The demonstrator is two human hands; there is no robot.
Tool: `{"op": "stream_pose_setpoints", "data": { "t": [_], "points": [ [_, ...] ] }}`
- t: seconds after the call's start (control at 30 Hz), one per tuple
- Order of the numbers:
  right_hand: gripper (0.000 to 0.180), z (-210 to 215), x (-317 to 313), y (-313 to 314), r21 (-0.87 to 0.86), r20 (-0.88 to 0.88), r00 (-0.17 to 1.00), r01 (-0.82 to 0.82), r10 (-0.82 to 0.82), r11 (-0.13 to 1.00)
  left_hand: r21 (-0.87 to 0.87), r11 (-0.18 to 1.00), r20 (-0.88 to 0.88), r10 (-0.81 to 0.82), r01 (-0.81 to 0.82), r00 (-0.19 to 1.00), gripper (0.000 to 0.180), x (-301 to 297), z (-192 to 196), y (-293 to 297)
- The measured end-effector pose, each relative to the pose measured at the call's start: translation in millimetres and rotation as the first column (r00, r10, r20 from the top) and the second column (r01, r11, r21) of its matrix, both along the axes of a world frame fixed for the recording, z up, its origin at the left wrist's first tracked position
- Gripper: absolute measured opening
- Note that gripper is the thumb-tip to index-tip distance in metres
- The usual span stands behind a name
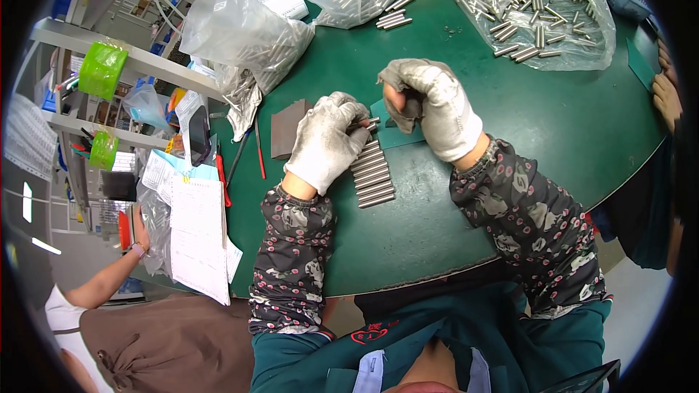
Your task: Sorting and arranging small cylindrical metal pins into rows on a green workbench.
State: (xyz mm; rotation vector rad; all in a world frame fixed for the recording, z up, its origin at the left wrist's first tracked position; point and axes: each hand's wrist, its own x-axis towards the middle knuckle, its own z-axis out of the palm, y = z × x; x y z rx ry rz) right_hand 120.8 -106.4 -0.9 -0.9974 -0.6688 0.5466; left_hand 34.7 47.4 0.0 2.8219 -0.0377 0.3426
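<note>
Both my hands wear greyish-white work gloves. My left hand (pixel 328 138) is closed at the far end of a row of short metal pins (pixel 373 178). One metal pin (pixel 373 123) sticks out from between its thumb and fingers. The pins lie side by side on the green table (pixel 437 225). Farther right, my right hand (pixel 435 105) is raised above a flat green sheet (pixel 397 131). Its fingers are curled toward the thumb, and whatever they hold is hidden. A brown square sheet (pixel 289 129) lies beside my left hand.
Loose pins fill an open plastic bag (pixel 582 47) at the far right. Two more bags stand at the back: a left one (pixel 240 29) and a middle one (pixel 357 4). Papers (pixel 198 229) and a red-handled tool (pixel 222 178) lie left. Other people's hands show at both sides.
</note>
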Motion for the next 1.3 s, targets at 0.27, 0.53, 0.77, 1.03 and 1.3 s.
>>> {"op": "stream_pose_setpoints", "data": {
  "t": [0.27,0.53,0.77,1.03,1.3],
  "points": [
    [0.030,-1.7,0.1,-0.5,0.118,-0.136,0.990,0.057,-0.041,0.991,-0.134,0.988,0.072,-0.070,0.079,0.995,0.013,0.8,-18.3,9.4],
    [0.031,-3.1,-3.9,-0.5,0.133,-0.133,0.991,-0.010,0.028,0.991,-0.231,0.968,0.113,-0.072,0.097,0.991,0.014,1.4,-19.0,7.1],
    [0.031,-1.6,-5.5,2.5,0.129,-0.130,0.991,-0.006,0.023,0.992,-0.238,0.966,0.122,-0.069,0.096,0.990,0.013,1.8,-21.0,10.1],
    [0.031,-3.1,-6.4,2.4,0.183,-0.149,0.989,0.029,-0.001,0.983,-0.218,0.973,0.106,-0.059,0.081,0.993,0.011,2.7,-20.7,8.3],
    [0.034,1.2,-8.8,8.7,0.100,-0.093,0.994,0.060,-0.050,0.993,-0.198,0.979,0.089,-0.038,0.055,0.995,0.009,2.3,-23.8,8.5]
  ]
}}
